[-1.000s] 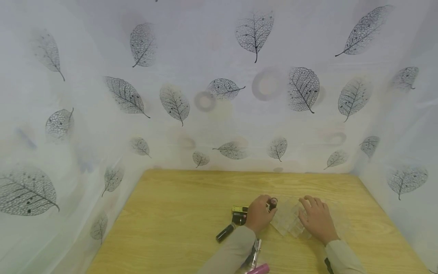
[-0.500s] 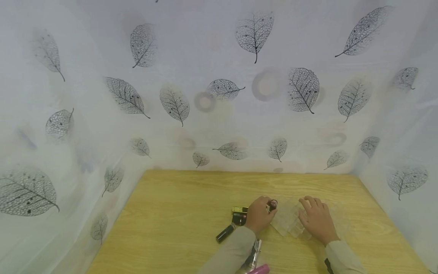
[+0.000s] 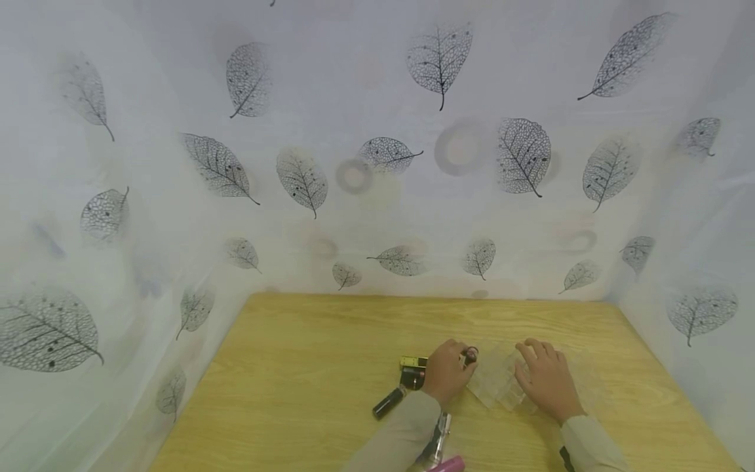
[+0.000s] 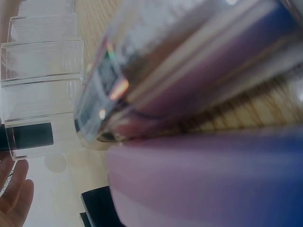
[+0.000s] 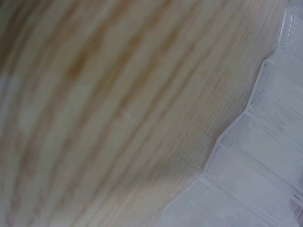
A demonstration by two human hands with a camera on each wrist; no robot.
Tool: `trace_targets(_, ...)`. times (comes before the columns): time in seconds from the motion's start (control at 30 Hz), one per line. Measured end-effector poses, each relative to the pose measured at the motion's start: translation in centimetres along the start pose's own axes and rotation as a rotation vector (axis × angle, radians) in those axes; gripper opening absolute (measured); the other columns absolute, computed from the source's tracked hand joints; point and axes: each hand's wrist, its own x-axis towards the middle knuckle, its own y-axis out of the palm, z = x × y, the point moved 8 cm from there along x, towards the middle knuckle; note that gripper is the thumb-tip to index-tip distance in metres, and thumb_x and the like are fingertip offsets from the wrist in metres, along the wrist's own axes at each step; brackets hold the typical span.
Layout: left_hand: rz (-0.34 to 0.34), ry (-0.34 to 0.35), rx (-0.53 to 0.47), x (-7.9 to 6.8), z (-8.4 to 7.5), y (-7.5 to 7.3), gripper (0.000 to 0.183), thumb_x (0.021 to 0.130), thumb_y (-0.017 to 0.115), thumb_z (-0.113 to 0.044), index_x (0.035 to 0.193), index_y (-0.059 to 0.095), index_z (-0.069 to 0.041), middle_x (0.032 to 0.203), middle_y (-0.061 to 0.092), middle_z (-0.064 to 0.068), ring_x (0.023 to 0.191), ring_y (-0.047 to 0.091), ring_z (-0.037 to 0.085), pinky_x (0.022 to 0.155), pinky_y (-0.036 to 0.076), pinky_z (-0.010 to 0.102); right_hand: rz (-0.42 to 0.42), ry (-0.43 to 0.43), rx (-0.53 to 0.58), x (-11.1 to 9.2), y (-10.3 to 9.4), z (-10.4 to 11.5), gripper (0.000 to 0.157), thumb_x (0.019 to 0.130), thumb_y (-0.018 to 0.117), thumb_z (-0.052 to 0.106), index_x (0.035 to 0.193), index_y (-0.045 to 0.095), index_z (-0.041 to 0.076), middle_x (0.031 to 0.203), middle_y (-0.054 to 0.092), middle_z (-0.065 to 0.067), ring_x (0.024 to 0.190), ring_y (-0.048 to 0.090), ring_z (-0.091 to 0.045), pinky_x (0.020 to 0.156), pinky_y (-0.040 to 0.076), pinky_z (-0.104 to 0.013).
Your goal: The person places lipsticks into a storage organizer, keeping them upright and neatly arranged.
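My left hand [image 3: 446,372] pinches a black lipstick tube [image 3: 470,354] between thumb and fingers, at the left end of a clear plastic organizer [image 3: 486,379]. In the left wrist view the black tube [image 4: 32,135] overlaps the end compartment of the stepped organizer [image 4: 41,59], with fingertips [image 4: 21,189] close by. Over the organizer's right part lies my right hand [image 3: 548,380], its fingers spread and loosely bent, touching the clear plastic. The right wrist view shows only the organizer's stepped edge [image 5: 251,137] and wood; the right hand is almost wholly out of that view.
Left of the left hand lie a yellow-and-black item [image 3: 413,361], a short black case [image 3: 411,377] and a black tube [image 3: 388,402]. Near the left forearm are a shiny silver tube [image 3: 440,440] and a pink tube [image 3: 449,465]. Leaf-patterned curtains [image 3: 377,210] surround the wooden table [image 3: 318,367].
The black lipstick tube has sunk slightly in the left hand's fingers. Both hands otherwise keep almost the same place, and the right hand stays on the organizer.
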Motion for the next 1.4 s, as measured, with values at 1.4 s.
trace_targets(1.4, -0.025, 0.008, -0.001, -0.08, -0.13, -0.21, 0.018, 0.077, 0.076, -0.033, 0.087, 0.07, -0.02, 0.08, 0.063, -0.01, 0.063, 0.052, -0.003, 0.055, 0.041, 0.009, -0.021, -0.017, -0.007, -0.07, 0.07, -0.03, 0.04, 0.075, 0.063, 0.019, 0.111, 0.059, 0.001, 0.11, 0.058, -0.019, 0.101, 0.053, -0.038, 0.078, 0.044, -0.054)
